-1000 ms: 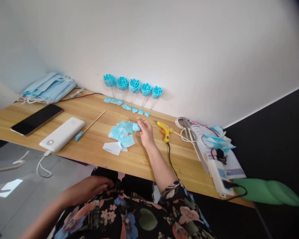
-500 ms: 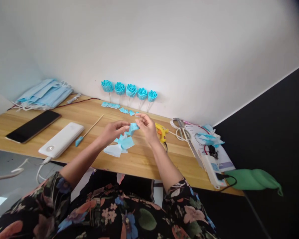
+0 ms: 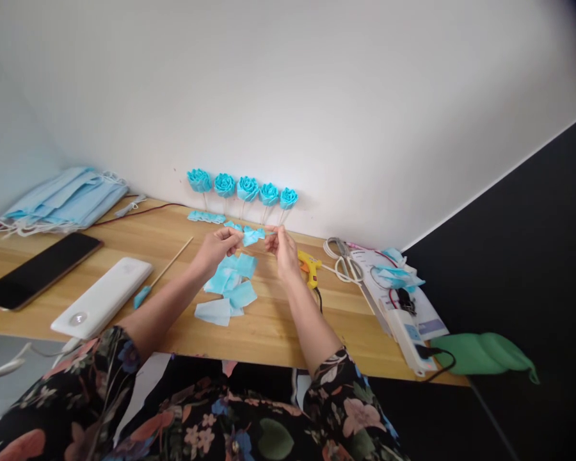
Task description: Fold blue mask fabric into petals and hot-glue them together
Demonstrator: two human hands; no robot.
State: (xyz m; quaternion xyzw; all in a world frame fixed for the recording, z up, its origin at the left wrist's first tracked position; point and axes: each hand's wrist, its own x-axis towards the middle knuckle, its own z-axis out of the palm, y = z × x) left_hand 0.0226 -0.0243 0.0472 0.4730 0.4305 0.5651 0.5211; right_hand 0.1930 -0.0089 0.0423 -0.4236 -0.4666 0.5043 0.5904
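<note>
My left hand [image 3: 217, 246] and my right hand [image 3: 281, 246] are raised over the wooden table [image 3: 278, 323], both pinching a small blue fabric piece [image 3: 250, 237] stretched between them. Below them lies a loose pile of blue and white fabric pieces [image 3: 228, 288]. A row of several blue fabric roses on sticks [image 3: 242, 188] leans on the wall behind, with small blue folded bits [image 3: 206, 218] lined up at their feet. A wooden stick with a blue tip [image 3: 160, 274] lies left of the pile.
A yellow glue gun [image 3: 308, 266] lies right of my hands, scissors [image 3: 342, 255] and a power strip [image 3: 408, 333] further right. A white power bank [image 3: 100, 299], a black phone [image 3: 33, 270] and stacked blue face masks [image 3: 62, 200] sit at the left.
My left hand came up from my lap and joined the right one on the blue piece. Both hands have lifted it off the pile and now hold it stretched between them.
</note>
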